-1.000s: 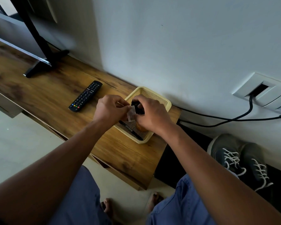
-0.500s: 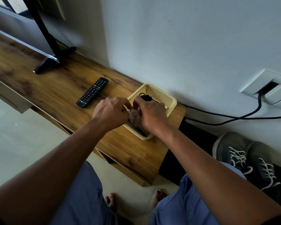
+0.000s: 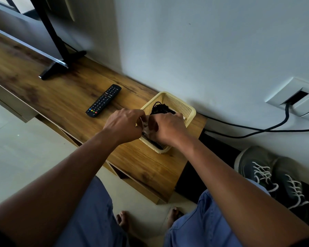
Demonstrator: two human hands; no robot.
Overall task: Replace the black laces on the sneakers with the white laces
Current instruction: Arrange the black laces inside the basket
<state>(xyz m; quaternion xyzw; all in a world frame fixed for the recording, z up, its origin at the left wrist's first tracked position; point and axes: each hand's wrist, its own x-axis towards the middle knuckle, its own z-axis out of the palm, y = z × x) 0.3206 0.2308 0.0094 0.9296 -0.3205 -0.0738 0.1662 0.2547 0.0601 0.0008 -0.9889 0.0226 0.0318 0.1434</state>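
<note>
Both hands lower into the yellow basket (image 3: 189, 109) now: left hand (image 3: 125, 124) and right hand (image 3: 168, 127) pinched shut on a small clear packet (image 3: 146, 126), black laces (image 3: 159, 108) inside basket, sneakers (image 3: 269, 177) right of basket already white-laced

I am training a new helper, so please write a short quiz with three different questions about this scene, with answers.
1. True or false: the sneakers stand on the wooden shelf.
2. What lies left of the basket? A) remote control B) cup C) book
3. The black laces lie inside the ____.

Key: 1 false, they stand on the floor and have white laces. 2 A, the remote control. 3 basket, where the left hand and right hand meet.
</note>
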